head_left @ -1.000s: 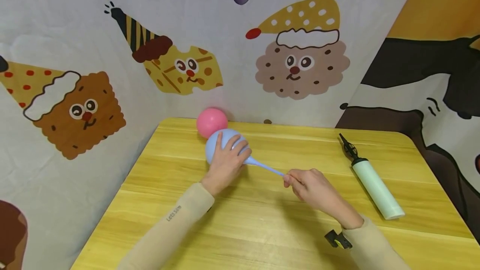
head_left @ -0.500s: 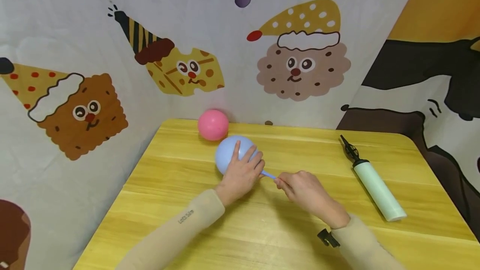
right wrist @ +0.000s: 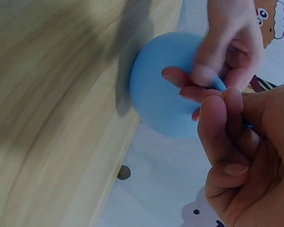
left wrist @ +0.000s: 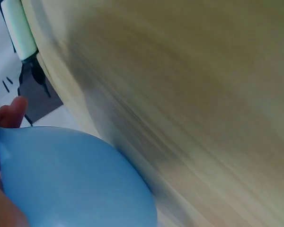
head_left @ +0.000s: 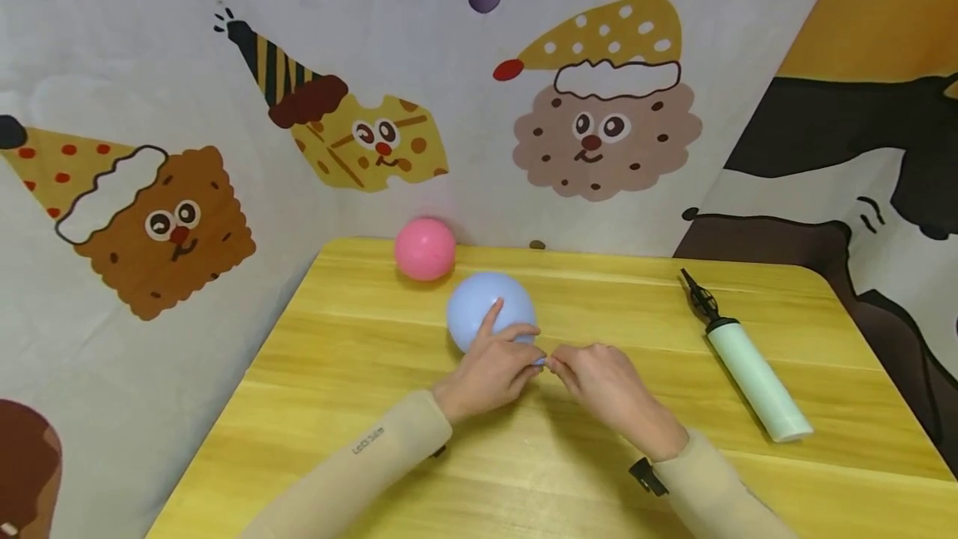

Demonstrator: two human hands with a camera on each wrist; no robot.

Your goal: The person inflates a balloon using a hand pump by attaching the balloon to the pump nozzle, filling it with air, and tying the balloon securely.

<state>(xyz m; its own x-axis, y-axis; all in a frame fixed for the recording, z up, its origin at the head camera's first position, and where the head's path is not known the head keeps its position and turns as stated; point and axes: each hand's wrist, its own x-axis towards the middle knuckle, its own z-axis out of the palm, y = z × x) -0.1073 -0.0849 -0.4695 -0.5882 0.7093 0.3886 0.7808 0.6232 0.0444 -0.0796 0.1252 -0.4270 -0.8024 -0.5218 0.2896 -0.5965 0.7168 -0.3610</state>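
Observation:
An inflated blue balloon [head_left: 482, 306] is over the middle of the table, its neck pointing right. My left hand [head_left: 494, 368] pinches the neck close to the round body, with its index finger lying against the balloon's side. Just right of it, my right hand [head_left: 602, 381] pinches the end of the neck between thumb and fingers. Only a short bit of blue neck [right wrist: 219, 84] shows between the two hands in the right wrist view. The balloon's body [left wrist: 80, 175] bulges large in the left wrist view.
A pink balloon [head_left: 425, 249] rests at the table's back left edge. On the right lies a pale green hand pump [head_left: 758, 379] with a black nozzle [head_left: 699, 298]. A cloth with cartoon prints [head_left: 479, 106] hangs right behind the wooden table [head_left: 344, 356].
The blue balloon and my left hand have moved right, away from the pink balloon. My left fingers went from spread over the balloon to pinching its neck. The stretched neck has shortened between my hands.

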